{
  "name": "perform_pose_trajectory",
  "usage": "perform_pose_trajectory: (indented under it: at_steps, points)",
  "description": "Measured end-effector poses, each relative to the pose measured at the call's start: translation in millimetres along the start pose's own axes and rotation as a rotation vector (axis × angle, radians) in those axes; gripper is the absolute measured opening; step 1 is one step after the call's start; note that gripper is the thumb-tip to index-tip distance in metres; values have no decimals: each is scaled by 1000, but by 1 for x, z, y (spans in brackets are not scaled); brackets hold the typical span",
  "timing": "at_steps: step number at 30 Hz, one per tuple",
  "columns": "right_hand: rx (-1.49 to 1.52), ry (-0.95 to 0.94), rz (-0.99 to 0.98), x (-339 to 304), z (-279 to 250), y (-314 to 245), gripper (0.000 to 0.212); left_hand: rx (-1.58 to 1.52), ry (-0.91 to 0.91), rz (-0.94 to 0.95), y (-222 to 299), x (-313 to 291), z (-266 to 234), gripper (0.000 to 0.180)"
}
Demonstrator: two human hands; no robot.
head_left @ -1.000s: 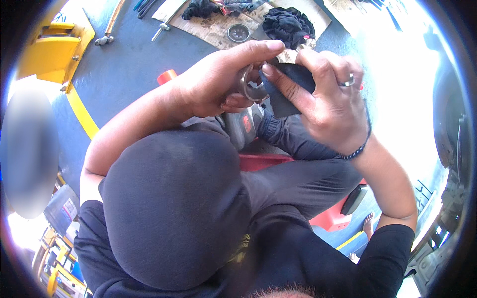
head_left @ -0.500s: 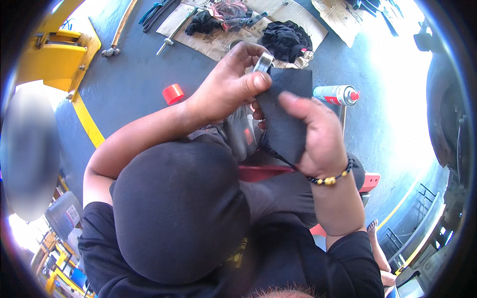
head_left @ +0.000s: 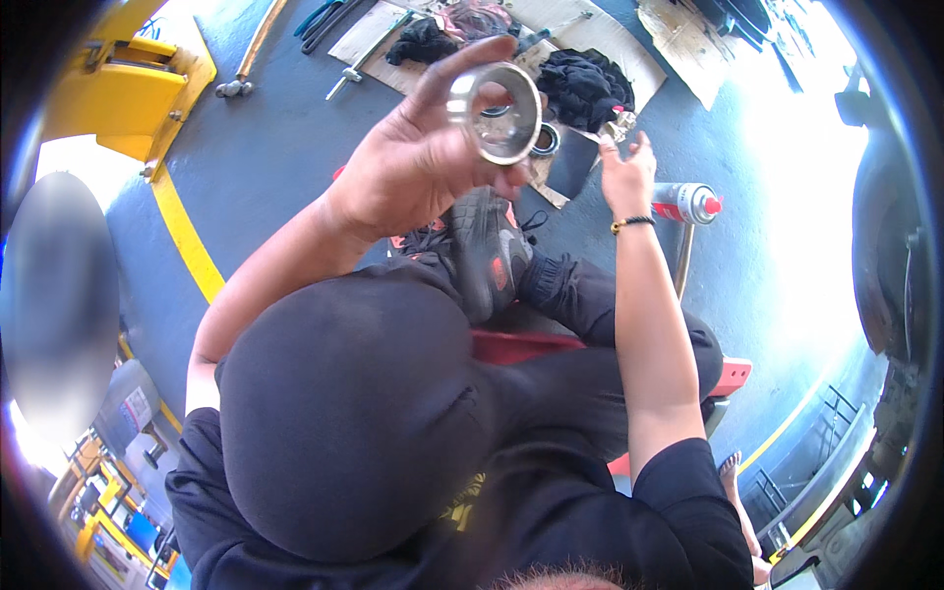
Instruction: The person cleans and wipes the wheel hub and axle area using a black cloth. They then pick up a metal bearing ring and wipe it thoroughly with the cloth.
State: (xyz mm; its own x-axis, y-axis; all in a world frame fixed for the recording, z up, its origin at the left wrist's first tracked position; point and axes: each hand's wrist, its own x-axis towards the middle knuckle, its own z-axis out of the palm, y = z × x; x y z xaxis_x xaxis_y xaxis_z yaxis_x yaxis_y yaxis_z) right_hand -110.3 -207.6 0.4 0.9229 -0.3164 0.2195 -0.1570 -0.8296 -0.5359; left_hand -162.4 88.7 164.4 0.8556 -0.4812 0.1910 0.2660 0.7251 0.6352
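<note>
My left hand (head_left: pixel 433 162) holds up a shiny metal bearing race (head_left: pixel 531 123), its fingers and thumb around the ring. Through and beside it, a dark round bearing (head_left: pixel 545 141) shows on the cardboard (head_left: pixel 551 187). My right hand (head_left: pixel 626 177) reaches forward, fingers apart and nothing in them. Just left of its fingertips, a dark rectangular sheet that looks like sandpaper (head_left: pixel 574 167) lies low over the cardboard's edge. A spray can (head_left: pixel 685 203) with a red nozzle is at the right of that hand.
Black rags (head_left: pixel 585 88) lie bunched on the cardboard, with a T-handled metal tool (head_left: pixel 352 74) at its left. A hammer (head_left: pixel 234 88) rests on the floor near a yellow machine base (head_left: pixel 162 93). Shoes (head_left: pixel 489 251) and a red seat (head_left: pixel 521 346) are below my hands.
My right hand has let go of the dark sheet, which now lies ahead, and has stretched forward. The bearing race has turned in my left hand to show its open ring.
</note>
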Motion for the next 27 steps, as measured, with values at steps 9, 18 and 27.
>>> perform_pose_trajectory:
  at_steps: [9, 18, 27]
  points:
    - [1404, -1017, 272, -52, -143, -139, 38, 606, -234, 150, 16, 0, 5, 79]
    - [1420, -979, 242, -63, -147, -175, 45, 946, -377, 264, 27, 4, 15, 74]
    - [851, -680, -271, -43, -159, -181, 22, 631, -301, 120, 26, -11, 11, 80]
